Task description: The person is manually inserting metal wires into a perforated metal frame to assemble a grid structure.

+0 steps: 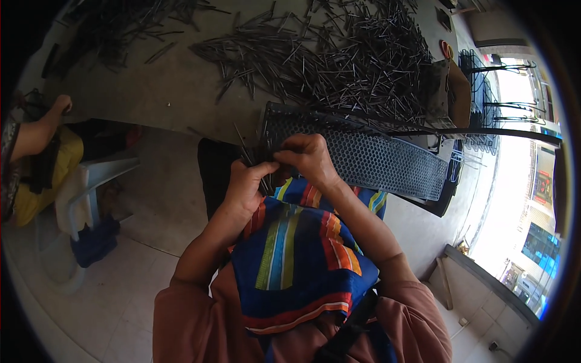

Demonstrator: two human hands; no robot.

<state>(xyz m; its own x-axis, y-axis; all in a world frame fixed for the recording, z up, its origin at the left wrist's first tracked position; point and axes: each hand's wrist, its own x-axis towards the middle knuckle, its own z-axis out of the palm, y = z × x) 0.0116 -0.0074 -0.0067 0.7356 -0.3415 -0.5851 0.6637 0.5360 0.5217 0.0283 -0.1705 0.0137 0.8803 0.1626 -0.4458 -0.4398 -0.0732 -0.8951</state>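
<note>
While sticks (244, 149) are held in the curled left hand (244, 186), the right hand (311, 157) is bent close. Its hold cannot be told. More sticks (363, 69) are piled on the desk (151, 94).

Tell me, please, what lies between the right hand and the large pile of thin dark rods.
In the head view, the dark perforated tray lies between the right hand and the pile.
</note>
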